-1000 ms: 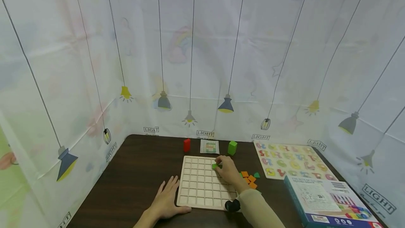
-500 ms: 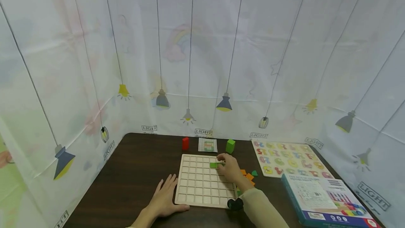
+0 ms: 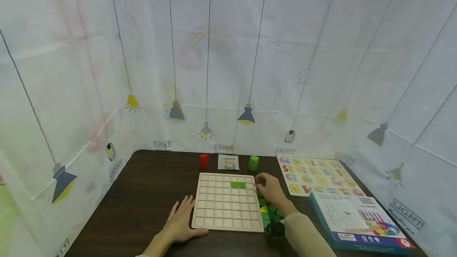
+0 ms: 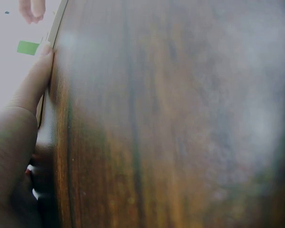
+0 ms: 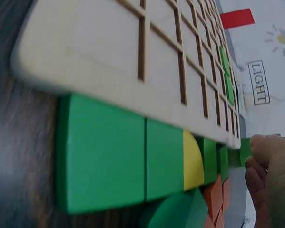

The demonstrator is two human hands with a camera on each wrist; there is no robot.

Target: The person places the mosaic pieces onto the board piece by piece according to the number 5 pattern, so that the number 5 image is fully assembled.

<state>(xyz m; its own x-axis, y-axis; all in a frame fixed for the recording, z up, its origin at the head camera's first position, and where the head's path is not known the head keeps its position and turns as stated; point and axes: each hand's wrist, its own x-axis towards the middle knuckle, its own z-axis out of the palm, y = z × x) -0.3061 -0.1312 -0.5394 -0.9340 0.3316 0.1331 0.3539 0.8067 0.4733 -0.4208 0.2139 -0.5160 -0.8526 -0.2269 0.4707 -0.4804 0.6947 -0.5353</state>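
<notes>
A wooden grid board (image 3: pixel 214 209) lies on the dark table, with two green square blocks (image 3: pixel 238 185) side by side in its second row. My left hand (image 3: pixel 180 221) rests with fingers spread at the board's left edge; its thumb (image 4: pixel 35 78) lies along the rim in the left wrist view. Past the board's right edge, near the far corner, is my right hand (image 3: pixel 270 189). Between its thumb and fingers it pinches another green block (image 5: pixel 245 151), seen in the right wrist view. Green blocks (image 5: pixel 104 156), a yellow piece (image 5: pixel 192 161) and orange pieces (image 5: pixel 212 197) lie beside the board.
Behind the board stand a red block (image 3: pixel 203 161), a small pattern card (image 3: pixel 228 162) and a green block stack (image 3: pixel 253 163). On the right lie a number puzzle board (image 3: pixel 296 175) and a blue-edged box (image 3: pixel 360 221). A printed white curtain (image 3: pixel 228 70) borders the table.
My right hand has moved off the grid to the right, uncovering two green blocks in it, and now pinches another at the pile. My left hand stays at the board. The head view has shifted slightly.
</notes>
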